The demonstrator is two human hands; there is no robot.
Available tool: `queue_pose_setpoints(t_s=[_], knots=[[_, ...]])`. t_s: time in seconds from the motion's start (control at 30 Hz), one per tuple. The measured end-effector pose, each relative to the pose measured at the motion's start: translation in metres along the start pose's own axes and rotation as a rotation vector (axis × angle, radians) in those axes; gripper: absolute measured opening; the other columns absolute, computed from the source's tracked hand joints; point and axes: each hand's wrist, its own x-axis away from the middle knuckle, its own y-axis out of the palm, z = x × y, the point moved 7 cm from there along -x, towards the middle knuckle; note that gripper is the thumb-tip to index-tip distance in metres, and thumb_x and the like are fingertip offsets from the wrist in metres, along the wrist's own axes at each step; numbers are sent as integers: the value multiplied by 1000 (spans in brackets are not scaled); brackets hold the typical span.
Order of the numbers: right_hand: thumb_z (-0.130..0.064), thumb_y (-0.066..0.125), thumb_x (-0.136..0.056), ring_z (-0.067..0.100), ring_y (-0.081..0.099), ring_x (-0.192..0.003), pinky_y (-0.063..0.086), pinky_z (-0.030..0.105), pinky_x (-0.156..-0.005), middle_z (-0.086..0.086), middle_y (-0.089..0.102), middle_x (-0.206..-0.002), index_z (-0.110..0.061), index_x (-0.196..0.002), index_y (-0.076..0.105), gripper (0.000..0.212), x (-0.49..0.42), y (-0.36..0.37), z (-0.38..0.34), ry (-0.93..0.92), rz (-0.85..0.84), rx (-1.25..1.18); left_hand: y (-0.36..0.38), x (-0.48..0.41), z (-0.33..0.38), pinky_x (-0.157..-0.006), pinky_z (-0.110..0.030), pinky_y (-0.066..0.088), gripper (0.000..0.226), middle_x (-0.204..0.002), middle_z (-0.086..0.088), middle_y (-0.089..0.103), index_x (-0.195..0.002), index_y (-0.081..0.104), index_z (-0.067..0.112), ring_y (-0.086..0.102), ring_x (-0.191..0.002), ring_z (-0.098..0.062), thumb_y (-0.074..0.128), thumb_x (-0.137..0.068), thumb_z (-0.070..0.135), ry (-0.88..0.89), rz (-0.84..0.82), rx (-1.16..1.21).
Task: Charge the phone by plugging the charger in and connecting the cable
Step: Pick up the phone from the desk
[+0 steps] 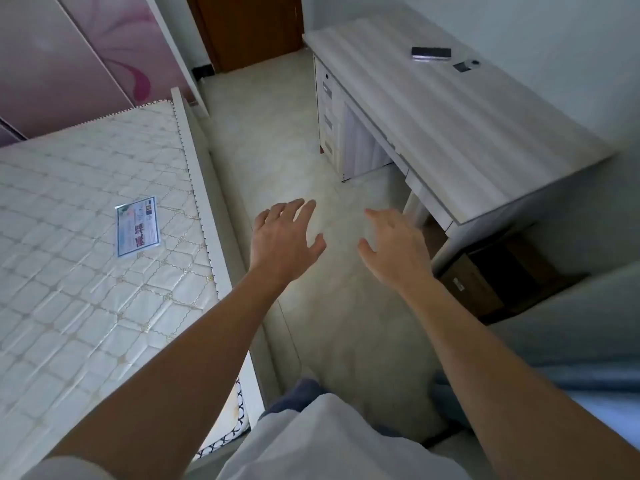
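While both hands, left and right, hover spread and empty over the floor, the phone lies far off on the bench at 1 o'clock; likely light, rigid, slick—grip its long edges.

Bare mattress (labelled), brown door

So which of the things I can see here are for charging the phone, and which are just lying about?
For the job:
- dark phone-like slab on the desk
- small grey and white item beside it, possibly the charger
- left hand and right hand, both empty

Just lying about:
- mattress with its label
- cardboard box under the desk
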Motion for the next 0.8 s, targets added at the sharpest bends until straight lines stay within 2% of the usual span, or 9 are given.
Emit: queue_pose_setpoints(t_s=[0.33,0.6,0.8], knots=[[-38,50,-93,27,50,-125,46,42,-101,9,53,-139,-18,-141,43,54,-88,30,-4,8,-65,25,27,-79,-45,-106,-48,40,63,-143,-1,55,-141,44,26,50,-129,-27,41,-86,56,-4,2,3],[-38,51,-92,28,51,-124,43,42,-102,10,54,-138,-18,-140,44,52,-218,55,-28,19,-57,44,51,-193,-115,-107,-46,38,62,-144,0,54,-142,45,25,50,-129,-26,46,-87,54,-30,-40,12],[-40,52,-91,27,53,-124,44,43,-102,8,55,-138,-22,-139,44,51,-302,67,-48,48,-21,28,55,-268,-154,-107,-44,38,61,-143,-1,56,-142,48,24,51,-129,-25,47,-88,53,-1,-12,21]])
